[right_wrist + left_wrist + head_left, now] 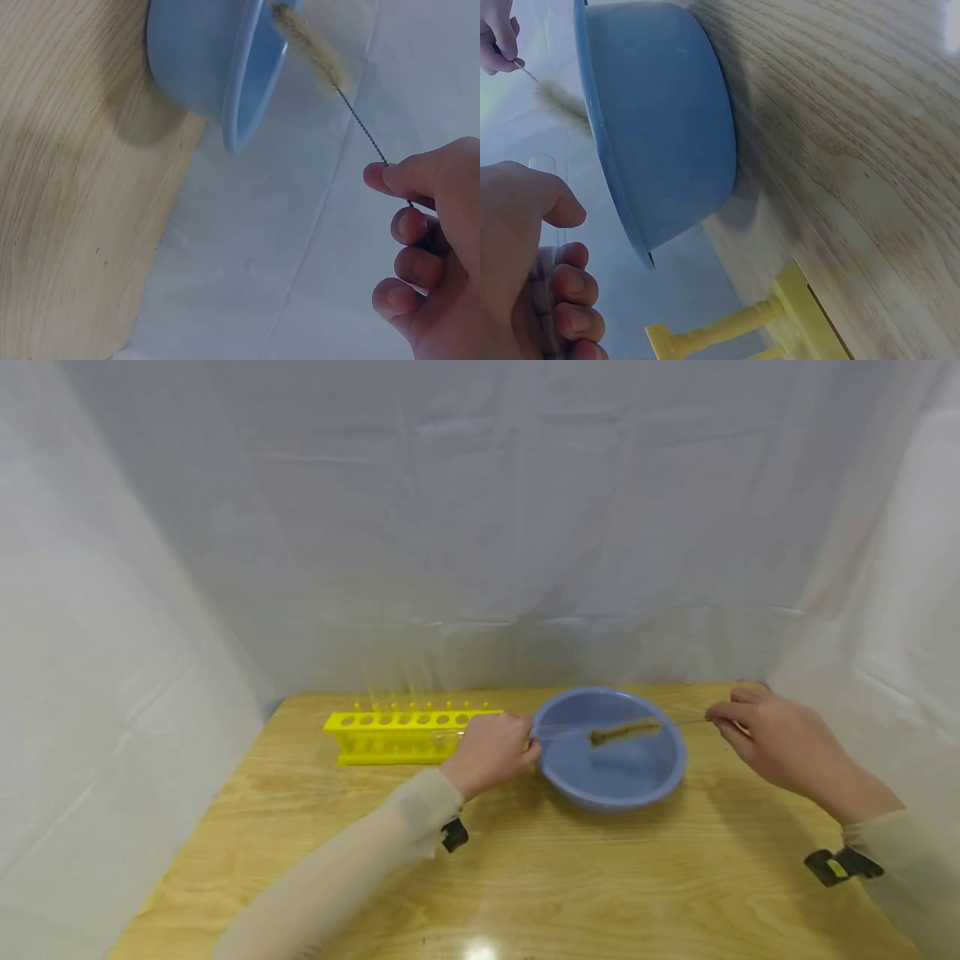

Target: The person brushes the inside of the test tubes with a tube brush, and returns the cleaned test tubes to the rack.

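My left hand (495, 752) grips a clear glass test tube (544, 166) with its fingers curled round it. One end of the tube reaches over the left rim of a blue basin (611, 802). In my right hand (776, 739) is a test tube brush (624, 732), pinched by its thin twisted-wire handle (363, 129). The tan bristles hang above the basin and point toward the tube, with a gap between them. In the right wrist view the bristle head (311, 46) is at the basin's rim.
A yellow test tube rack (405, 722) stands left of the basin, behind my left hand. Several clear tubes (397, 681) appear faintly at its back. The wooden table (525, 877) ends at white sheeting (480, 527) at the back and sides.
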Demonstrator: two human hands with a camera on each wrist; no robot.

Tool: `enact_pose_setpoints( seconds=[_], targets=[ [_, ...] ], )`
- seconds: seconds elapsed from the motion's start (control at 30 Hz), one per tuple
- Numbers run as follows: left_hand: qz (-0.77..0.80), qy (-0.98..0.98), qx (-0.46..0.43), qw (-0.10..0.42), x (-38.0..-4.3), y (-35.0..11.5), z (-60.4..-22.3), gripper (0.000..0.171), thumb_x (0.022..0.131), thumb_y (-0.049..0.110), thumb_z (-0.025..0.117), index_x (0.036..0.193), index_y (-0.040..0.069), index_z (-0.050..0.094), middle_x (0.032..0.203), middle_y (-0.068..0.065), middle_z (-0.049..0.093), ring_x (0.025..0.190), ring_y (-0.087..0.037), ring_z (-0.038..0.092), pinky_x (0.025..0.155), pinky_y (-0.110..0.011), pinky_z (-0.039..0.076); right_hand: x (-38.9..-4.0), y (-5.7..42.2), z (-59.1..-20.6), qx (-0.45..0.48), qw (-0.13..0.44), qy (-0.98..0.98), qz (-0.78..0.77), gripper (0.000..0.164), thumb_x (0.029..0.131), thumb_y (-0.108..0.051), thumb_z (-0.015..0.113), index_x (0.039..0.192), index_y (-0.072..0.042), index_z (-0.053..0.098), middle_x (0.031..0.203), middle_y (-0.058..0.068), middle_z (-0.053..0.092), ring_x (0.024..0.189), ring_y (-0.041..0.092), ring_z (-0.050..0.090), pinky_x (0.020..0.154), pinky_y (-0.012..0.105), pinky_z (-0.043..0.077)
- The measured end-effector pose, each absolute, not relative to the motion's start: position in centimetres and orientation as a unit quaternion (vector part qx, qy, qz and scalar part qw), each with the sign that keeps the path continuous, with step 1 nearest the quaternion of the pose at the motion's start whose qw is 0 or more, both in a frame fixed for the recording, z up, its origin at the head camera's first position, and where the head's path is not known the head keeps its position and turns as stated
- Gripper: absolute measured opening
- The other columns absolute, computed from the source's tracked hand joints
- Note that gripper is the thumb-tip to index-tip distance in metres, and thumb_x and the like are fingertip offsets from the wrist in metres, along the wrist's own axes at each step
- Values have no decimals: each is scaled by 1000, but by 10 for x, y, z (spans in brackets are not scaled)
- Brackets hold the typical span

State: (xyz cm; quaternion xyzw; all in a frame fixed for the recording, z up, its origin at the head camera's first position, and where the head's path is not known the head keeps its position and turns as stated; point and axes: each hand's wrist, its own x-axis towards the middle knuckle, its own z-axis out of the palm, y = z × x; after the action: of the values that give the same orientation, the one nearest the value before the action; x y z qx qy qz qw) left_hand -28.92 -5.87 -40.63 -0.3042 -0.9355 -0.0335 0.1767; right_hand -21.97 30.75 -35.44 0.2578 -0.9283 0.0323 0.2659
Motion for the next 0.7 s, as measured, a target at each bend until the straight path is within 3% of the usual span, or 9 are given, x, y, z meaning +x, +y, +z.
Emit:
enact_pose_setpoints(
  seconds=[0.23,0.43,0.7],
  targets=[
    [-33,-941,-293,164,-295,-52,-408,32,93,34,61,67,18,51,57,4,50,47,-13,49,37,-29,33,-217,318,-357,234,263,-931,99,15,89,-9,74,102,-15,78,79,-10,56,60,-1,37,53,23,34],
    [-35,-945,-292,142,-300,-48,-408,31,95,36,60,71,18,53,59,4,52,48,-13,49,37,-27,33,-216,321,-358,226,263,-927,140,15,90,-6,72,103,-13,77,79,-11,56,60,0,37,55,24,33],
    [-31,-938,-298,173,-304,-44,-413,30,93,35,62,71,17,53,58,3,50,46,-13,48,36,-28,30,-219,324,-366,244,276,-911,187,19,90,-2,71,103,-13,78,80,-12,58,62,-1,39,57,18,32]
  ],
)
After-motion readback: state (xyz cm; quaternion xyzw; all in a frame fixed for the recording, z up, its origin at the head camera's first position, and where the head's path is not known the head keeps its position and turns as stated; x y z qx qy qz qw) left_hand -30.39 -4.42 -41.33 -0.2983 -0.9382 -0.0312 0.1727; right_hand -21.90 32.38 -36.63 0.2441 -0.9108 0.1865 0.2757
